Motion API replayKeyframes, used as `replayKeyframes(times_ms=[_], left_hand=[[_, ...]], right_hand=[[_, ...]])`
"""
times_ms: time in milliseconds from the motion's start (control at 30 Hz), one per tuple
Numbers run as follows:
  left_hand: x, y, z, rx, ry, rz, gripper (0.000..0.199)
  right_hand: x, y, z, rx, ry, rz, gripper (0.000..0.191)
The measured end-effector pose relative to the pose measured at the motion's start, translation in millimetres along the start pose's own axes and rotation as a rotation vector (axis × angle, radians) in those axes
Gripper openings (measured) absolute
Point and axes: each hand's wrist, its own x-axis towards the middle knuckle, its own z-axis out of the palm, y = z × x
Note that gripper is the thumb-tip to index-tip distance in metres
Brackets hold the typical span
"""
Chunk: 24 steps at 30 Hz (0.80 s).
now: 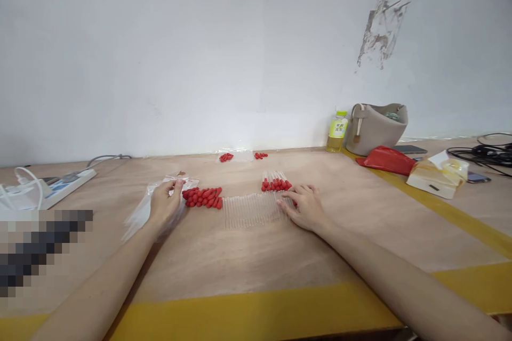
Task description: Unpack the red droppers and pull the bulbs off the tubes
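Note:
My left hand [166, 201] is at the clear plastic bags [140, 216], with thumb and fingers closed near their top edge; what they pinch is too small to make out. Just right of it lies a pile of red bulb-shaped pieces [203, 197]. A row of thin clear tubes [250, 210] stretches from that pile toward my right hand [302, 204]. The fingers of my right hand are spread over the row's right end. Behind this hand sits a group of red-tipped pieces with pale stems [276, 182].
Small red pieces [226, 157] lie near the wall. A power strip [72, 186] is at left. At right are a bottle [337, 131], a grey bag [376, 129], a red pouch [386, 161], a crumpled packet [438, 175] and black cables [488, 152].

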Motion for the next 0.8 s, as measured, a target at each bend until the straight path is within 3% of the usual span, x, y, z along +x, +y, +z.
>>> replayKeyframes(times_ms=[67,133,267,333,467,567,800], left_hand=[[-3,14,-3.1,0.044,0.113,0.093,0.035],[-9,36,-3.7,0.046,0.137,0.228,0.028],[-24,92,12.3,0.059,-0.2,0.496,0.019],[-26,117,28.9,0.095,-0.316,0.528,0.019],[-14,153,66.2,0.11,-0.585,0.333,0.023],[-1,166,85.1,0.113,-0.708,0.198,0.027],[6,177,90.3,0.117,-0.791,0.037,0.025]], right_hand=[[2,4,-1,0.024,0.037,0.072,0.029],[5,9,-2,0.052,0.058,0.168,0.033],[7,21,0,0.105,0.042,0.318,0.044],[7,26,1,0.125,0.032,0.354,0.043],[6,29,0,0.144,0.044,0.417,0.04],[6,27,-1,0.161,0.049,0.435,0.04],[6,25,-1,0.156,0.05,0.415,0.039]])
